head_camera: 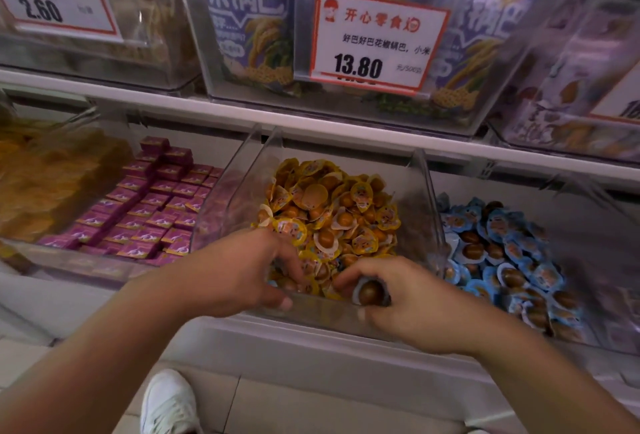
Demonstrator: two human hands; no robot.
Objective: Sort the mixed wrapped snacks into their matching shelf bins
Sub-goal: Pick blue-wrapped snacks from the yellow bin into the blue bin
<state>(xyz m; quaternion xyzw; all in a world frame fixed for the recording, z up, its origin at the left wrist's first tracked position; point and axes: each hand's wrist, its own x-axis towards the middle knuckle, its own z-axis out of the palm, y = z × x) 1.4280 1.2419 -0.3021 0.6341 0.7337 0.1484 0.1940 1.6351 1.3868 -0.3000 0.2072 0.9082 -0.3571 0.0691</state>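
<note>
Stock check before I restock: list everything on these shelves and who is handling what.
Yellow-wrapped snacks: many, yellow-orange, middle clear bin.
Blue-wrapped snacks: many, blue, bin on the right.
Pink boxes: many, magenta, bin left of middle.
Purple bags: two visible, upper shelf bin.
Price tag: one, white and red, reads 13.80.
White shoe: one, floor.
Blue-wrapped snack: one, held over middle bin.
Left hand: in middle bin.
Right hand: pinches the blue-wrapped snack.

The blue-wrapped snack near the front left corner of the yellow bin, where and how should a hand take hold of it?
Probably from above, pinching the blue-wrapped snack by its flat wrapper rim. It lies half buried among the yellow-wrapped snacks, tight against the clear bin's front wall, so a side approach is blocked. The left hand is nearest.
</note>
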